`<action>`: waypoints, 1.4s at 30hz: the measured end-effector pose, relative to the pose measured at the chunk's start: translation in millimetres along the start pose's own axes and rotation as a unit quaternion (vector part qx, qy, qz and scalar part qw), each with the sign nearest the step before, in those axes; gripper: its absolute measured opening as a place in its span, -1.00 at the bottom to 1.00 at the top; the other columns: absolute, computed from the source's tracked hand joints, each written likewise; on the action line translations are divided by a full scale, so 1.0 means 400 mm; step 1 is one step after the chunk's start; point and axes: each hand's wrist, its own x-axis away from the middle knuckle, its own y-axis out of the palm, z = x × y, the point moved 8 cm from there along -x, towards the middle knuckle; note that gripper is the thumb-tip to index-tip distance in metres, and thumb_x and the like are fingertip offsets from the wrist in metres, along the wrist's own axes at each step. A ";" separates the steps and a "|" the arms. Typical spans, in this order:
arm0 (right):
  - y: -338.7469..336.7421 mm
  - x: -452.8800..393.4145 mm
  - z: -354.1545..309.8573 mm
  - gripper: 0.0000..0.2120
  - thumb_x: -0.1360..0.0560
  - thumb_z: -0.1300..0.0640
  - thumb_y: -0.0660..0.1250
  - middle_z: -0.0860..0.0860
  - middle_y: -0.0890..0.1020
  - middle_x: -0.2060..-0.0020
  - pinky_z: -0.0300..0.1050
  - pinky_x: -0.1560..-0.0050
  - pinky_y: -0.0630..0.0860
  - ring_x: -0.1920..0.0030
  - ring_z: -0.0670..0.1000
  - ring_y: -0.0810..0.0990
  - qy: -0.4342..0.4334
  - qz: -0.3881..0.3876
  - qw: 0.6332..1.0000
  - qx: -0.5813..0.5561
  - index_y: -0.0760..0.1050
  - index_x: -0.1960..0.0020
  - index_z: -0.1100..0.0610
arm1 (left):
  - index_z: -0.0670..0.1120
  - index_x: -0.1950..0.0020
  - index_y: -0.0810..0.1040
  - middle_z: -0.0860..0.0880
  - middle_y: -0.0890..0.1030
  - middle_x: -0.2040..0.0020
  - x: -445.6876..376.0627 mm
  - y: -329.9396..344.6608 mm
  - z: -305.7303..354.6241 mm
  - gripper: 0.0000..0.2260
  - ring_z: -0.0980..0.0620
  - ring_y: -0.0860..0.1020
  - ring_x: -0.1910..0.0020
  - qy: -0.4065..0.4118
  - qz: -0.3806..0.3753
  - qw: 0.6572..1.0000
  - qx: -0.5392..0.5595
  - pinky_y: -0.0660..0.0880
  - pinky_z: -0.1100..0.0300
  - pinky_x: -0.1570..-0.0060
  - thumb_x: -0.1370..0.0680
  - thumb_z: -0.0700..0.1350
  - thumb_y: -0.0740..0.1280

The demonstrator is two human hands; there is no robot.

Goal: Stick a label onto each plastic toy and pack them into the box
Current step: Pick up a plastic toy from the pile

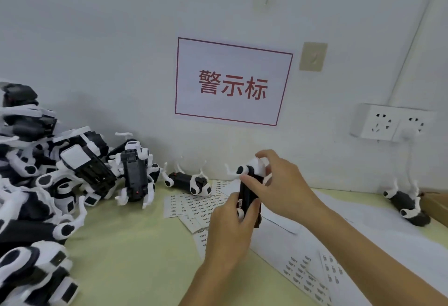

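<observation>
Black-and-white plastic toy [249, 196], dog-shaped, held belly-up above the table [135, 257] in both hands. Left hand [230, 225] clamps the lower end of the body, thumb along its side; right hand [281, 184] closes on the upper end, thumb on the black underside and fingertips [263, 154] over the white head. A small pale mark shows on the underside by the left thumb; whether it is a label cannot be told. Label sheets [194, 206] lie on the table just left of and beneath the grip; more sheets [312, 274] lie below right. Unlabelled pile [48, 179] sits well to the left; one toy [407, 206] lies far right beside a box edge [436, 206]. Judged step: labelling, with pressing or checking in hand. Next move likely calls for firm thumb pressure on the label, then a carry rightward to the box.
</observation>
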 end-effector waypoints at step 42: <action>-0.067 0.378 0.395 -0.72 -0.38 0.11 0.29 0.10 0.66 0.03 -0.05 0.26 0.53 0.28 0.17 0.59 0.157 0.120 0.819 -0.538 0.62 -0.06 0.04 | 0.32 -0.10 0.57 0.24 0.64 -0.08 0.131 0.232 0.038 -0.75 0.19 0.64 -0.05 -0.090 -0.090 0.971 0.202 0.61 0.19 0.09 -0.43 0.19 0.37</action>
